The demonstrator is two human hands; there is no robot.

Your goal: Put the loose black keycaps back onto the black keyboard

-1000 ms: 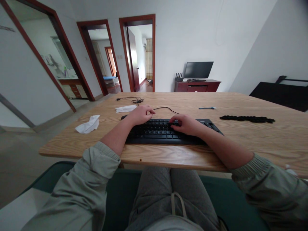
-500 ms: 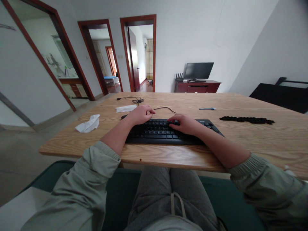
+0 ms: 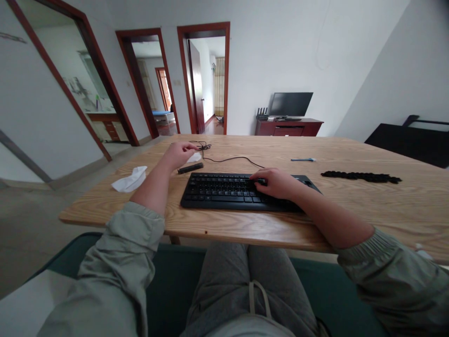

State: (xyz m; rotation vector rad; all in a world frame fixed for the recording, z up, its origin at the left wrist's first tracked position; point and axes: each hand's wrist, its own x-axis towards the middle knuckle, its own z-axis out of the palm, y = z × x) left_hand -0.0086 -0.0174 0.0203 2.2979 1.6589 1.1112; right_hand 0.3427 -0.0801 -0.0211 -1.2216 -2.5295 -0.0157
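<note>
A black keyboard [image 3: 224, 198] lies near the table's front edge. My right hand [image 3: 275, 183] rests on its right half, fingers bent over the keys, with a gap between thumb and forefinger. My left hand [image 3: 179, 155] is beyond the keyboard's far left corner, over a white tissue [image 3: 194, 157] that it partly covers. Its fingers reach towards the coiled black cable [image 3: 204, 147] and look slightly apart; whether they touch it I cannot tell. Between this hand and the keyboard lies a short dark stick-like piece [image 3: 190, 168].
A second crumpled tissue [image 3: 129, 180] lies beside my left forearm. Farther right on the wooden table [image 3: 361, 206] are a blue toothbrush-like stick [image 3: 303, 160] and a black braided strip [image 3: 361, 177]. A monitor [image 3: 291, 104] stands on a low cabinet by the wall.
My left hand has left the keyboard and moved left and away from me to the tissue and coiled cable, uncovering the keys and the dark piece. My right hand stays on the keyboard.
</note>
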